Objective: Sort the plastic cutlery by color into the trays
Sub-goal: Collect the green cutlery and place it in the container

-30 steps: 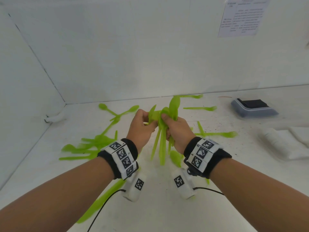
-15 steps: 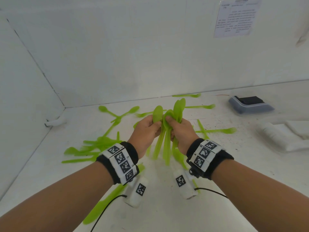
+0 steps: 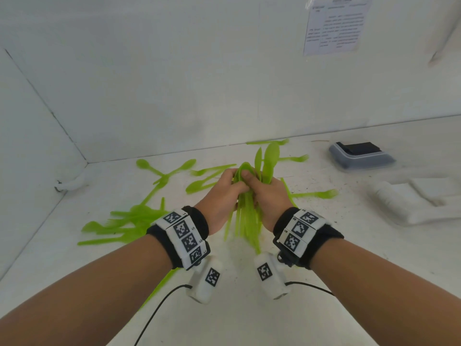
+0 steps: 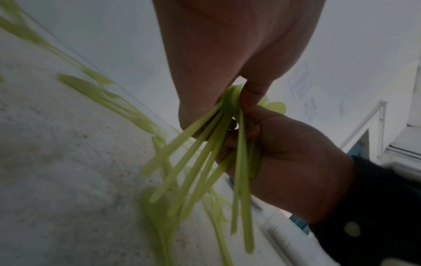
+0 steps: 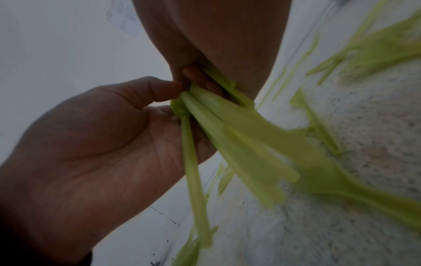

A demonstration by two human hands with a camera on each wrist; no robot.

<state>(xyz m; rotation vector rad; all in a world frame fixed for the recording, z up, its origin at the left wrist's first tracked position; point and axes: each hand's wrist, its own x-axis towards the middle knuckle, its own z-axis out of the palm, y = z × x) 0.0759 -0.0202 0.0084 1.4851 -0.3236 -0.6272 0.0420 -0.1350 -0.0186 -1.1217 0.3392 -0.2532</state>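
Note:
Both hands hold one bundle of green plastic cutlery (image 3: 245, 221) upright above the white table, at its middle. My left hand (image 3: 233, 179) grips it from the left and my right hand (image 3: 250, 179) from the right, fingers touching. Spoon heads (image 3: 270, 156) stick out above the fists and the handles fan out below. In the left wrist view the handles (image 4: 205, 162) hang from my left hand (image 4: 227, 100) beside my right hand (image 4: 291, 153). The right wrist view shows the blurred bundle (image 5: 239, 144) between my right hand (image 5: 198, 75) and left hand (image 5: 91, 144).
Loose green cutlery (image 3: 119, 226) lies in a heap at the left, with more at the back (image 3: 174, 168) and right (image 3: 316, 194). A grey tray (image 3: 361, 159) holding something black stands at the back right. White trays (image 3: 411, 206) lie at the right.
My left hand has closed in against the right, and the spread cutlery is now squeezed into one tight bundle between both fists.

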